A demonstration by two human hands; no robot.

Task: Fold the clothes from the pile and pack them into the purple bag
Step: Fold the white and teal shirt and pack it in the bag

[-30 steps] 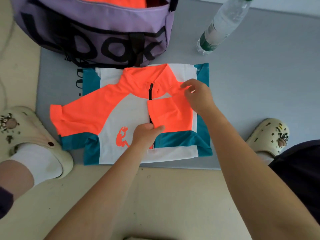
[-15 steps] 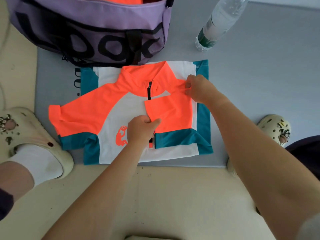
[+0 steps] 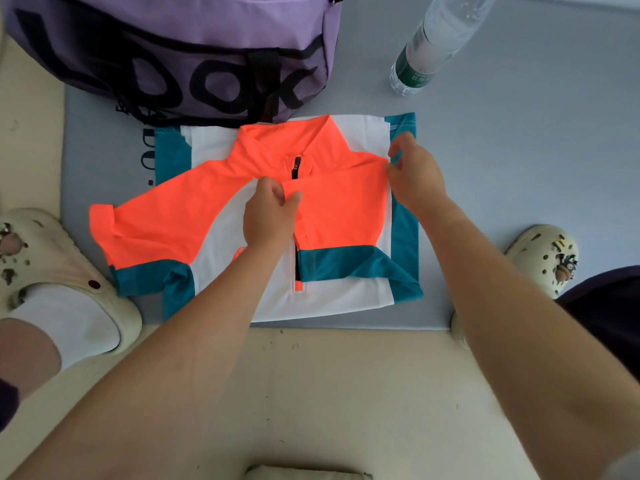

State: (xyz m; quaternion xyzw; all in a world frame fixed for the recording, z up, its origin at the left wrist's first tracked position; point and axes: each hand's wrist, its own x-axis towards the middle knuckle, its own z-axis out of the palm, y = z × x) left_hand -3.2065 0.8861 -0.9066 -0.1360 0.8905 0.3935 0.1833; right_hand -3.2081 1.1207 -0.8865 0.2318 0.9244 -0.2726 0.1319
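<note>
Grey mat (image 3: 519, 168): both hands are pinching the shirt's (image 3: 221, 216) right sleeve folded in, left hand (image 3: 270, 216) and right hand (image 3: 412, 174); the other sleeve and bag (image 3: 173, 64) packing are remaining.

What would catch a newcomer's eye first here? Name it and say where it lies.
The neon orange, white and teal shirt lies flat on the grey mat at centre, its right side already folded in. The left hand pinches the folded sleeve's edge, and the right hand pinches the shoulder. Just behind stands the purple bag, with a water bottle at upper right.
</note>
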